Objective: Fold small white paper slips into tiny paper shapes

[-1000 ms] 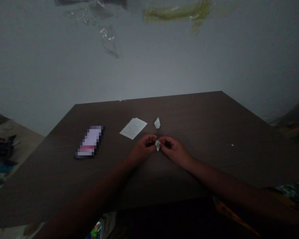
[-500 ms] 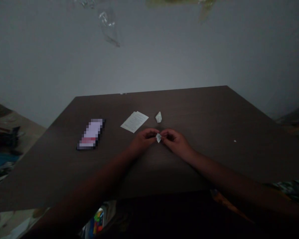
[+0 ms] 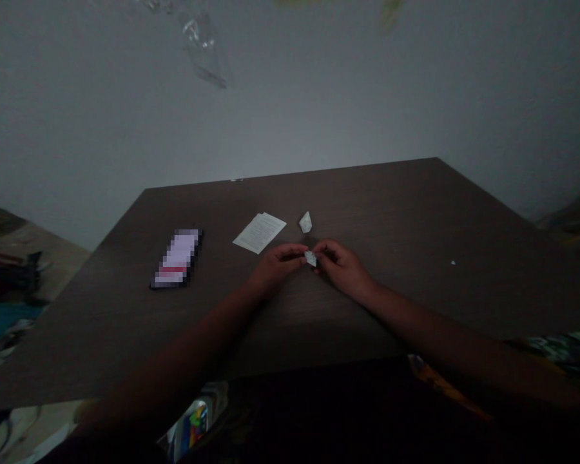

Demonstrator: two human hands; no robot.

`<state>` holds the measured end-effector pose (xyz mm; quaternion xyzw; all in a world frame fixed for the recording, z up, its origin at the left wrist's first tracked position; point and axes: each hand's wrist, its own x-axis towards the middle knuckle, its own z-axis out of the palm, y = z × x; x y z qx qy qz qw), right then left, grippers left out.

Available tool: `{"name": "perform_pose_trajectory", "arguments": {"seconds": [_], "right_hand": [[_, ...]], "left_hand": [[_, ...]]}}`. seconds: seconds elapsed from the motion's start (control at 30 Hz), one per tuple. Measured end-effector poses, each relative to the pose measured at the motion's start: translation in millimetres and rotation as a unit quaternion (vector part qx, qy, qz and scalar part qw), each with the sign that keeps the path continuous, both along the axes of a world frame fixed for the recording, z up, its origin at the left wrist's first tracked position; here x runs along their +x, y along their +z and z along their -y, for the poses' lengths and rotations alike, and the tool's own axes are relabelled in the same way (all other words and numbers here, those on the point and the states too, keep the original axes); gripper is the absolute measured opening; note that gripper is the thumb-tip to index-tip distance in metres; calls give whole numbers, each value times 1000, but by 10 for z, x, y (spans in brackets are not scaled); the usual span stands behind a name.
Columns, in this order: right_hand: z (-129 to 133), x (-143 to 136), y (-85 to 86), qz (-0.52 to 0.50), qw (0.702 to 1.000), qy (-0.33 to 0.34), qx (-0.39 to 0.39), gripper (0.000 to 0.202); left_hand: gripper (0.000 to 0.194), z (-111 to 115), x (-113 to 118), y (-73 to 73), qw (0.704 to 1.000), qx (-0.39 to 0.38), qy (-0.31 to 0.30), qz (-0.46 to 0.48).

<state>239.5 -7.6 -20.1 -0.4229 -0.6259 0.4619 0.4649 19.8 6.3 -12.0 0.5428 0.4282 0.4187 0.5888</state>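
- Turned since the earlier frame: the small folded paper (image 3: pixel 310 258), whose lower point has swung toward the right hand (image 3: pixel 341 263); the outer things show only the camera's own shift.
- Both hands close on this paper, the left hand (image 3: pixel 278 265) at its left edge and the right hand at its right; thumb and fingers look pinched together on it, with little spread.
- Dim light and small size hide the exact contact, so I cannot tell how hard either grip presses, nor whether it is 1 piece or 2.
- Uneven pressure from the 2 sides could crease the paper wrongly or spring a fold open; pulling the hands apart too hard could tear it.
- Slack in either grip could let it twist or drop to the tabletop (image 3: pixel 377 212), since so little surface is held.
- Just beyond the fingers sits a loose folded paper (image 3: pixel 305 223), apart from them; a forward reach might knock or flatten it.
- Left of that, printed sheets (image 3: pixel 260 233) lie near the left hand, where a brushing knuckle could shift them.
- Farther out are a phone (image 3: pixel 176 259) at left and a white scrap (image 3: pixel 453 263) at right, both well apart from the hands and probably safe.
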Motion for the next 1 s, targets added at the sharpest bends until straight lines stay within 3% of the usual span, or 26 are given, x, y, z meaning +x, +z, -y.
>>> {"name": "perform_pose_trajectory", "arguments": {"seconds": [0.2,0.4,0.7,0.9,1.0], "right_hand": [[-17,20,43,50,996,-3,68,7],[-45,57,78,79,991,13,105,14],[-52,61,65,18,998,27,49,14],[-84,58,86,-35,998,53,-25,34],[-91,56,111,-38,997,55,-39,34]], "left_hand": [[34,-4,19,68,1000,-2,5,-16],[24,37,-14,213,998,4,-12,-61],[34,71,4,243,997,19,6,-70],[42,13,-10,165,997,37,33,-57],[42,1,-17,141,997,40,41,-52]]}}
